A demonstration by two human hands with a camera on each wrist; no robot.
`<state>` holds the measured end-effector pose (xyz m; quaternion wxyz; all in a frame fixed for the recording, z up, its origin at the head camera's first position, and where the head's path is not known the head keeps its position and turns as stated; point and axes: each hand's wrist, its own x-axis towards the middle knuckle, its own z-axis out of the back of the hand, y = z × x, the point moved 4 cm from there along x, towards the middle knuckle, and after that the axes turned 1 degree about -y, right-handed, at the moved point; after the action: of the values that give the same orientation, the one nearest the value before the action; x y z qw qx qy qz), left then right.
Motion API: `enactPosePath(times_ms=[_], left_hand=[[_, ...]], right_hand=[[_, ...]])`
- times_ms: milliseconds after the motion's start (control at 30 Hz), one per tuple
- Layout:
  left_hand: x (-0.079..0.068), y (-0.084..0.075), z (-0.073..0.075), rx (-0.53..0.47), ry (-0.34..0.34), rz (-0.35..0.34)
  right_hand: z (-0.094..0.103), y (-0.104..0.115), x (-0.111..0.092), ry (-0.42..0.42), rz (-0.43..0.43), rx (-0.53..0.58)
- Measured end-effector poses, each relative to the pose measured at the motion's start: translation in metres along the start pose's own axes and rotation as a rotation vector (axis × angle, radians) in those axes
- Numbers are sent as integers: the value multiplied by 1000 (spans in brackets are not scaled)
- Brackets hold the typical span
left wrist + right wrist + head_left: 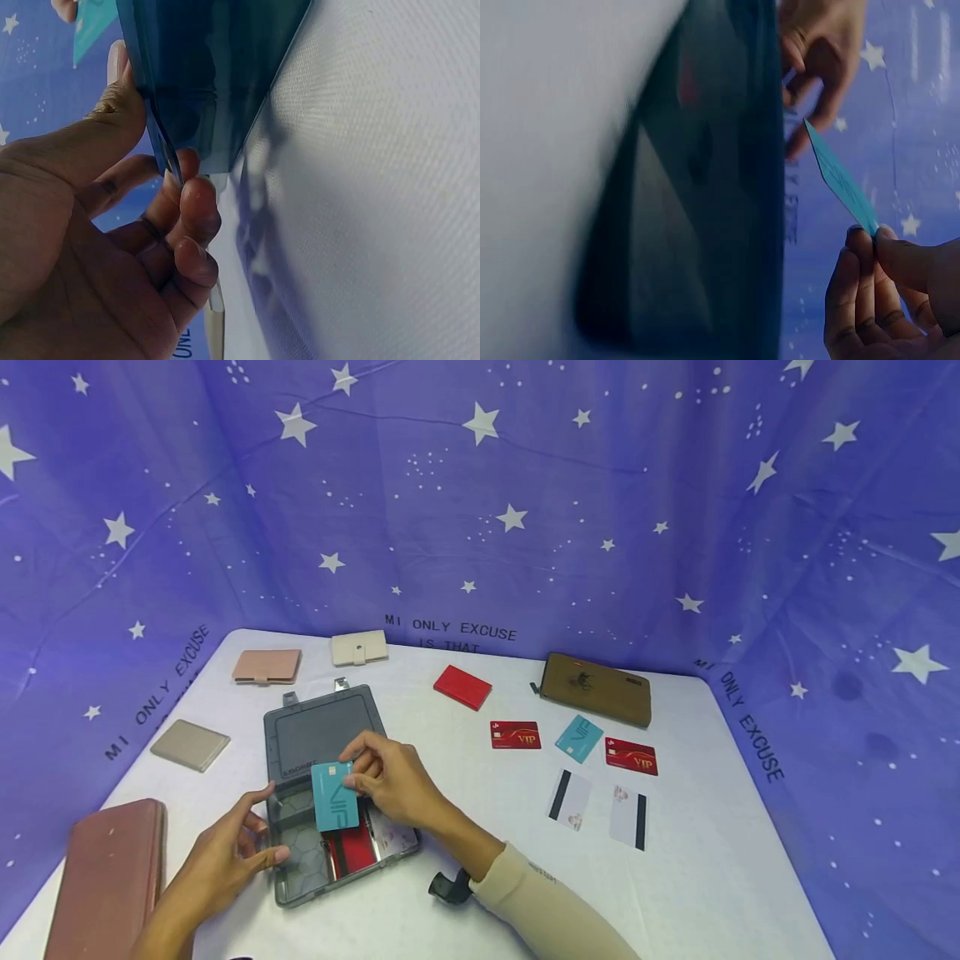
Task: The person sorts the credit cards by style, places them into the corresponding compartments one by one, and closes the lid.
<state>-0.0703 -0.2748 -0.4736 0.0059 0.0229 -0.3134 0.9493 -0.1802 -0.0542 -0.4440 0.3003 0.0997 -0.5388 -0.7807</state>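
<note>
A teal VIP card [335,806] is pinched between the thumb and fingers of my right hand [401,783], held over the grey plastic storage box [292,896]. In the right wrist view the card [841,184] tilts in the air, apart from the box. My left hand [225,853] grips the box's left side, thumb over the rim and fingers curled against the wall, as the left wrist view shows. The box's lid [322,727] is folded back. Inside lie a red card with a black stripe [352,852] and a whitish card [393,837] in separate compartments.
Right of the box lie red VIP cards [515,735], a teal card [579,739] and white striped cards [570,799]. Behind are a brown zip wallet [596,689], a red cardholder [462,687] and smaller wallets [267,666]. A large reddish-brown wallet [112,877] is at left.
</note>
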Motion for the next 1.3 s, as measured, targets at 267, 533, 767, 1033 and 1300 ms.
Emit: enactPosePath(times_ms=[267, 533, 767, 1033, 1300], left_hand=[[-1, 0, 0, -15, -13, -6], [0, 3, 1, -1, 18, 19], [1, 3, 0, -5, 23, 31], [1, 3, 0, -9, 17, 21], [1, 3, -1, -3, 13, 26]], right_hand=[[-37, 5, -5, 81, -51, -76], [-63, 9, -6, 143, 73, -429], [-67, 10, -7, 204, 180, -658], [-15, -8, -1, 116, 123, -225], [79, -56, -4, 10, -94, -138]])
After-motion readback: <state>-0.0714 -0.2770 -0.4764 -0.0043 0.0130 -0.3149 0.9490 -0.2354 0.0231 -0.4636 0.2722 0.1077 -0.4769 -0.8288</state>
